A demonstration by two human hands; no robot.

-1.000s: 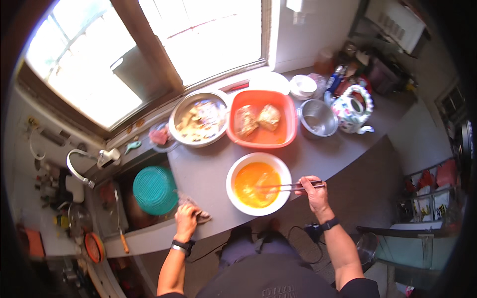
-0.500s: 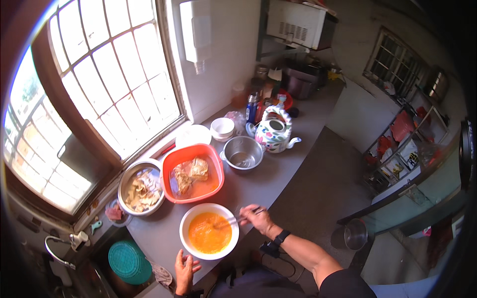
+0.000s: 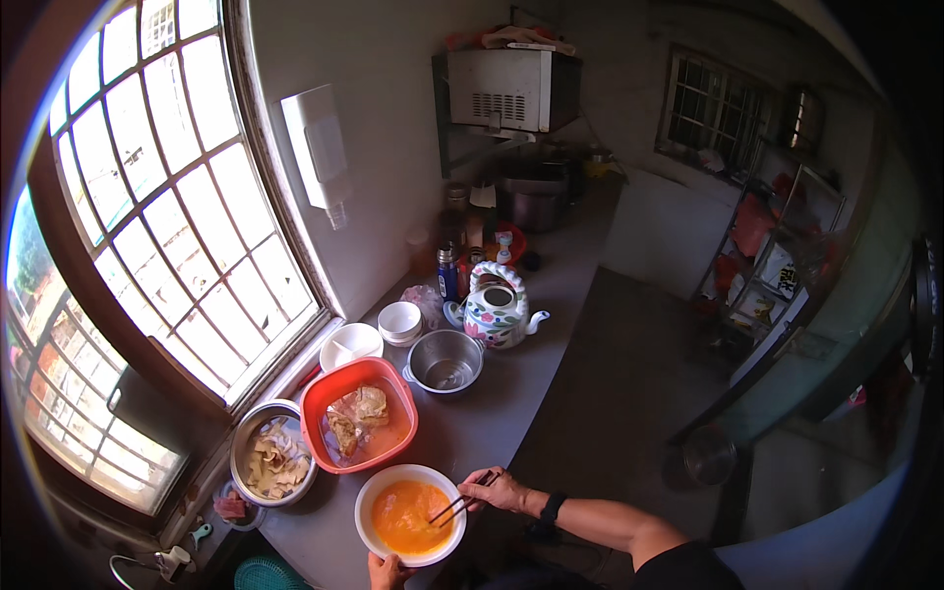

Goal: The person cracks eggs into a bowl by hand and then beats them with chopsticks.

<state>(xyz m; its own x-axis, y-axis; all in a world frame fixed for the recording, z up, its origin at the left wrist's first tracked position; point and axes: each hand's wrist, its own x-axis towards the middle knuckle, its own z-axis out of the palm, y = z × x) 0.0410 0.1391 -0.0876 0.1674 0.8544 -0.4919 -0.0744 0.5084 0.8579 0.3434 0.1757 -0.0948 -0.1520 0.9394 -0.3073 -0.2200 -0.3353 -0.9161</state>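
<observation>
A white bowl (image 3: 363, 529) stands near the counter's front edge, holding an orange-yellow liquid (image 3: 405, 513) that looks like beaten egg. Fingers closed around a pair of dark chopsticks (image 3: 449, 511), my right hand (image 3: 500, 491) is at the bowl's right side. The chopstick tips dip into the liquid. At the lower left, my left hand (image 3: 387, 572) grips the bowl by its rim; the frame's lower edge cuts off part of that hand. Just behind the bowl sits a red plastic basin (image 3: 407, 433) with pale, lumpy food pieces (image 3: 356, 418) in reddish water.
Left of the basin is a metal bowl (image 3: 239, 462) of sliced pale food. Behind stand a metal pot (image 3: 445, 366), stacked white bowls (image 3: 399, 322), a divided white dish (image 3: 351, 344) and a flowered kettle (image 3: 496, 320). A green basket (image 3: 267, 574) lies at the lower left.
My left hand has moved from beside the bowl onto its rim. My right hand keeps the chopsticks in the liquid. The view has shifted, showing more of the room's far side.
</observation>
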